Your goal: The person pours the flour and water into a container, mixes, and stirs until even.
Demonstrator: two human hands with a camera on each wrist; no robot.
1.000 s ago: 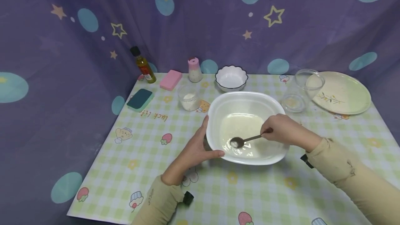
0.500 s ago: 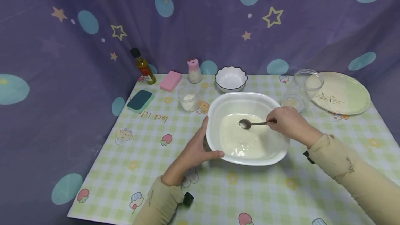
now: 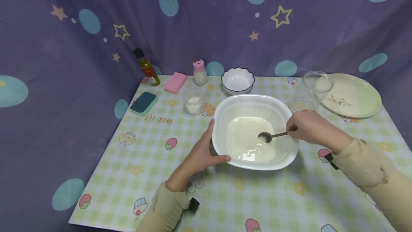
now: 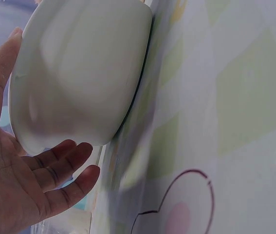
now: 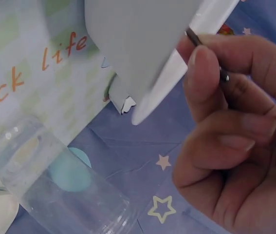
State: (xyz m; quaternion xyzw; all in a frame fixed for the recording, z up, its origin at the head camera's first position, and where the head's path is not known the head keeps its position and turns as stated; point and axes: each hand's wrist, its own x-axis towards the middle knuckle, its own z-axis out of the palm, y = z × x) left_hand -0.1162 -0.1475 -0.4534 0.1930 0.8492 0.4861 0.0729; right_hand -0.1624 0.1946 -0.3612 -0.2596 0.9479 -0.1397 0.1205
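Stirring stage: the right hand pinches the handle of a small metal spoon between thumb and curled fingers, its bowl dipped in the thin, pale liquid pooled at the bottom of the large white bowl, which stands mid-counter. The left hand steadies that bowl, thumb hooked over the near-left rim and relaxed, spread fingers cupping the outer wall. By judgement, the next sweep calls for keeping the spoon low and clear of the rim while the bracing hand holds firm.
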